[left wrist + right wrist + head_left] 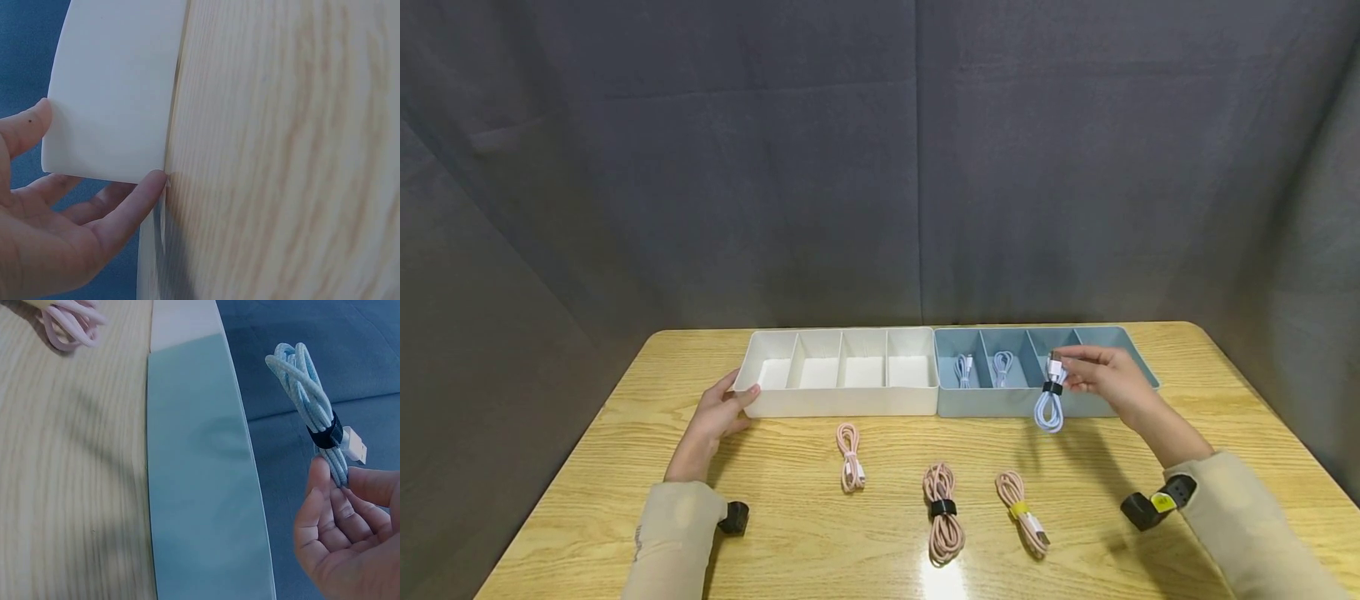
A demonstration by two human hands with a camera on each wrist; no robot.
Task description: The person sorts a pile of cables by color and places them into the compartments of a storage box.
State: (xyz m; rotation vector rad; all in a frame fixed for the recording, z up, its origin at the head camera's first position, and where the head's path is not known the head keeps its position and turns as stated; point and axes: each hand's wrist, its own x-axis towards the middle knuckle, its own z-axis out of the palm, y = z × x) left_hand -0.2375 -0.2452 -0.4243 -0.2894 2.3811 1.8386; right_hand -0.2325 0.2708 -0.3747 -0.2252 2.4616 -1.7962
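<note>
My right hand pinches a coiled light-blue charging cable with a black strap and white plug. The cable hangs in front of a blue-grey divided box, above the table. Two more light-blue cables lie in that box, one in each of its two left compartments. At the far left, my left hand touches the end of a white divided box. In the left wrist view its thumb and fingers rest along the white box's end and corner.
On the wooden table in front of the boxes lie three pink coiled cables: a small one, a thicker one with a black strap and one with a yellow strap. A dark curtain hangs behind.
</note>
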